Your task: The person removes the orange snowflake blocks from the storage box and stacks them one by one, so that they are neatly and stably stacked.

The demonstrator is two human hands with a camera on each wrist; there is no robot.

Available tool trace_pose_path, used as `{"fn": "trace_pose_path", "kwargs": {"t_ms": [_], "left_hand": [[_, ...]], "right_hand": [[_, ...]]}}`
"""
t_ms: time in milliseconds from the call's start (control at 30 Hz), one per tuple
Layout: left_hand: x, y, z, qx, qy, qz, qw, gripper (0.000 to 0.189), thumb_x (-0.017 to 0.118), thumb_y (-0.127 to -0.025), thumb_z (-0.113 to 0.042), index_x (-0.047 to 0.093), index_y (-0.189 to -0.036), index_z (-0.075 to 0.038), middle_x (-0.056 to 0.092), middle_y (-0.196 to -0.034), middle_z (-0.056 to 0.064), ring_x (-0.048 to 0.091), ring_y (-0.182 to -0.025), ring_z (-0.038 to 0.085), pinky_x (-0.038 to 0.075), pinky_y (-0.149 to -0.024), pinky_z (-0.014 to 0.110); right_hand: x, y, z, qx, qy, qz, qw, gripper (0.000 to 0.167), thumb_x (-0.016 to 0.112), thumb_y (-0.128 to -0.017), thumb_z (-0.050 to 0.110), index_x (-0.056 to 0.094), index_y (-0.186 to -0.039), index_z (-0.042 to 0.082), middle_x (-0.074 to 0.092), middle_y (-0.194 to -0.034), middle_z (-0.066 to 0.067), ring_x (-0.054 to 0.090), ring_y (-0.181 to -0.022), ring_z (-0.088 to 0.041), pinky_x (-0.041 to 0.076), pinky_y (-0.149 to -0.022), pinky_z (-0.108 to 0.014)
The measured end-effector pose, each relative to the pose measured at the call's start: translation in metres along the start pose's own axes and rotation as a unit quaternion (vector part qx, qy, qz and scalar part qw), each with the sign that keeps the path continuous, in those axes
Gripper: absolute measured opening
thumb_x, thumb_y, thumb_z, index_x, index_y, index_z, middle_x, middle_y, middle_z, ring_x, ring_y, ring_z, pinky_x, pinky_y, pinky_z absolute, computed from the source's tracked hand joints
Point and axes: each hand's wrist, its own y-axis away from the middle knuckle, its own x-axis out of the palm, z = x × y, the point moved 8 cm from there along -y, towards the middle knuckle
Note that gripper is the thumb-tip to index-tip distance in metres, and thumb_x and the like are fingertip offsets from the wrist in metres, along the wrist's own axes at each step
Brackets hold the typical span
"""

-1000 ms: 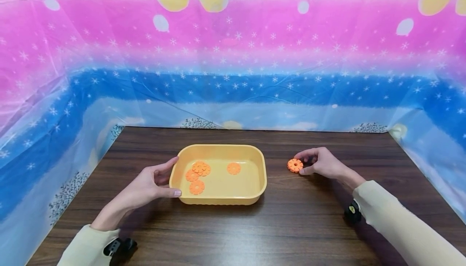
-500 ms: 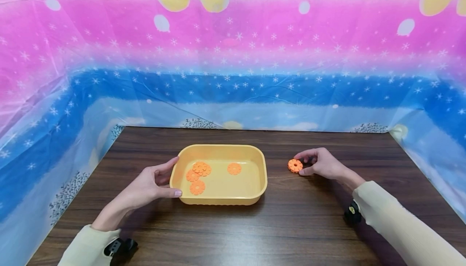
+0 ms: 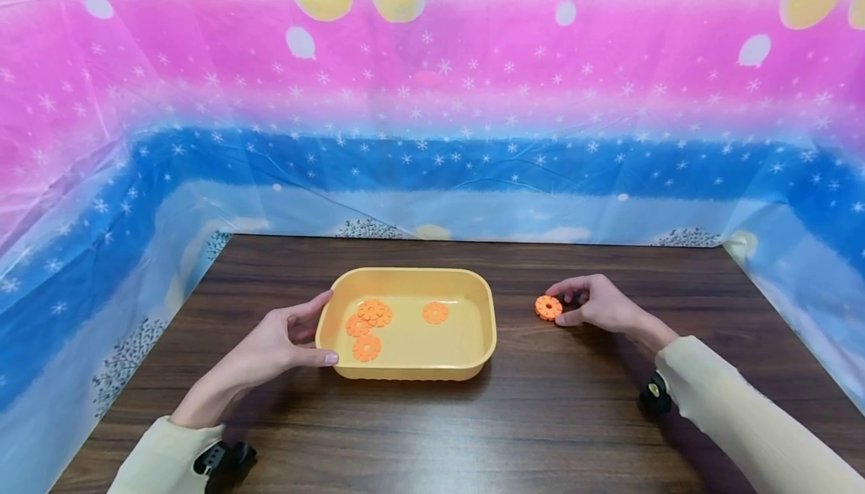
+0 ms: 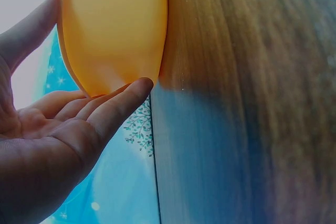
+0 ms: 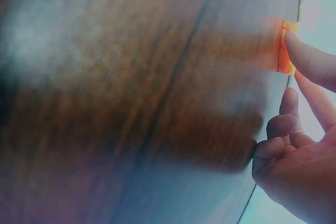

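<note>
A shallow yellow plastic tub stands on the table, its left end held by my left hand. The thumb lies at the near left corner, the fingers at the far one; in the left wrist view the fingertips press on the outer wall. Several orange notched discs lie inside, mostly overlapping at the left, with a single disc right of the middle. To the right of the tub, my right hand pinches a small stack of orange notched discs between thumb and fingers, right at the tabletop.
The dark wood table reaches back to a patterned pink and blue cloth, which hangs behind it and along both sides. A black wrist camera sits at the left cuff and another black camera at the right.
</note>
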Motion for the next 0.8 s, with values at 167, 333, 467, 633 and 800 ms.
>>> {"fn": "trace_pose_path", "kwargs": {"t_ms": [167,333,467,633,800], "left_hand": [[-0.001,0.0,0.0,-0.003,-0.005,-0.002,1.0,0.102,0.086,-0.087,-0.013,0.023,-0.166,-0.005,0.029,-0.167,0.024,0.041,-0.146,0.044,0.055,-0.102,0.039],[-0.001,0.0,0.001,-0.007,-0.007,-0.003,0.9999,0.102,0.087,-0.087,-0.014,0.023,-0.166,-0.005,0.028,-0.168,0.023,0.041,-0.147,0.043,0.055,-0.102,0.039],[0.0,0.0,0.001,-0.003,-0.001,0.0,1.0,0.102,0.086,-0.087,-0.013,0.023,-0.166,-0.005,0.029,-0.167,0.024,0.041,-0.146,0.044,0.056,-0.101,0.039],[0.001,0.0,0.0,-0.002,0.002,0.002,1.0,0.102,0.086,-0.087,-0.013,0.023,-0.166,-0.005,0.03,-0.167,0.024,0.042,-0.146,0.044,0.056,-0.1,0.039],[-0.001,0.0,0.002,-0.007,0.001,-0.004,1.0,0.102,0.087,-0.086,-0.012,0.024,-0.166,-0.006,0.031,-0.166,0.023,0.043,-0.145,0.043,0.056,-0.099,0.038]], "right_hand": [[0.0,0.0,-0.001,0.0,-0.001,0.0,1.0,0.045,0.087,-0.084,0.009,0.073,-0.126,0.001,0.06,-0.102,-0.016,0.046,-0.08,-0.025,0.037,-0.066,-0.03],[0.0,0.001,0.0,0.0,-0.004,0.002,1.0,0.048,0.087,-0.084,0.009,0.072,-0.128,0.001,0.059,-0.102,-0.016,0.045,-0.08,-0.025,0.037,-0.066,-0.031],[0.0,0.001,-0.001,-0.001,-0.002,0.003,1.0,0.051,0.087,-0.083,0.009,0.07,-0.131,0.0,0.059,-0.101,-0.016,0.045,-0.081,-0.025,0.037,-0.067,-0.03],[-0.003,0.002,0.005,-0.004,-0.01,-0.005,0.9999,0.05,0.087,-0.084,0.007,0.069,-0.13,-0.001,0.06,-0.102,-0.018,0.046,-0.077,-0.023,0.037,-0.062,-0.028],[-0.004,0.0,0.026,-0.007,-0.019,-0.014,0.9997,0.05,0.087,-0.083,0.007,0.069,-0.129,0.0,0.059,-0.101,-0.02,0.041,-0.068,-0.02,0.035,-0.057,-0.027]]}}
